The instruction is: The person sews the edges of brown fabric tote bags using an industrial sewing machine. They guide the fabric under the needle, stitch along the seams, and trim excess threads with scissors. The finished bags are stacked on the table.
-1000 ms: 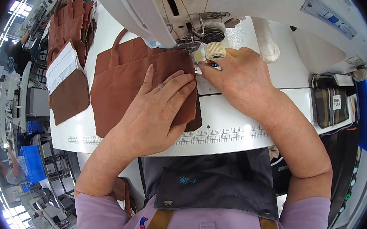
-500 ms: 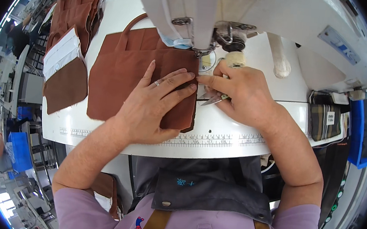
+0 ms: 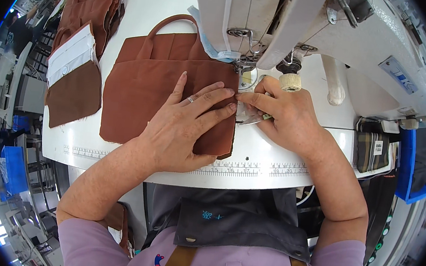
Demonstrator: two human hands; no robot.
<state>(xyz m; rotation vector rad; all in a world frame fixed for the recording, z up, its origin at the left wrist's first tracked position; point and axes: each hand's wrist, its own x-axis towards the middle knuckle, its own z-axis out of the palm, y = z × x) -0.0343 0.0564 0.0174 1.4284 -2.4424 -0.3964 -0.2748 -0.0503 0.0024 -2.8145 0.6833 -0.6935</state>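
A reddish-brown bag piece [image 3: 130,95] with a looped handle lies flat on the white sewing table, its right edge beside the needle area of the sewing machine [image 3: 247,62]. My left hand [image 3: 184,115], a ring on one finger, rests spread on the piece near that edge. Close by, my right hand [image 3: 290,114] is closed around a tool with a pointed metal blade [image 3: 250,120], apparently thread snips, mostly hidden in the palm. Its thumb and forefinger meet at the fabric's right edge, by the left fingertips. Whether they pinch a thread is too small to tell.
More brown bag pieces [image 3: 90,5] are stacked at the far left, with a white and brown panel [image 3: 75,88] in front. A printed ruler [image 3: 240,170] runs along the table's front edge. Folded plaid fabric [image 3: 371,152] and a blue bin [image 3: 416,186] stand at right.
The view has shifted, so the machine head sits further right and more of the bag handle shows. Both hands keep nearly the same place at the fabric's edge; the blade has turned slightly.
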